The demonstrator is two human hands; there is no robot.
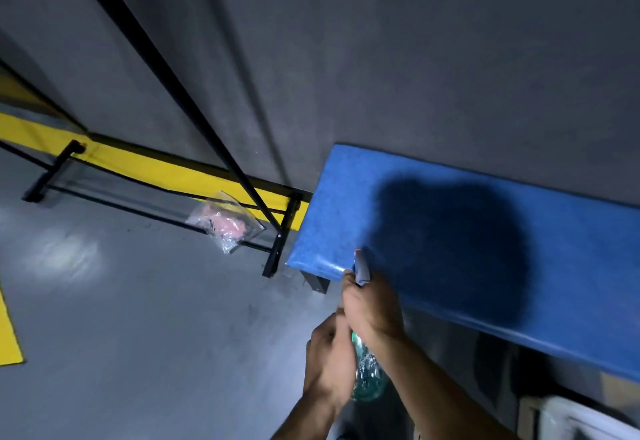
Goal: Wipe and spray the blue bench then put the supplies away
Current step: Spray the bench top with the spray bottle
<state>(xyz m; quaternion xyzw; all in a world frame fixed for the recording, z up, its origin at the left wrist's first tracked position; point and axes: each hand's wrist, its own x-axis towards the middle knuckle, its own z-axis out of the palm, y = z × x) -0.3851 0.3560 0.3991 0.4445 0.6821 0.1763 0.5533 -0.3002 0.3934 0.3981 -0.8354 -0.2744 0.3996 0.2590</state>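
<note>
Spray bottle point(367, 370) at 6 o'clock, nozzle aimed at the blue bench point(485, 232) at 3. Right hand point(372, 304) fingers curled round the trigger head; left hand point(329, 360) wraps the body, likely steadying it.

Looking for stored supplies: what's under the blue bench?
Under the blue bench, a black leg shows near its end and pale boxes at lower right. The rest is dark shadow, hidden by the seat.
</note>
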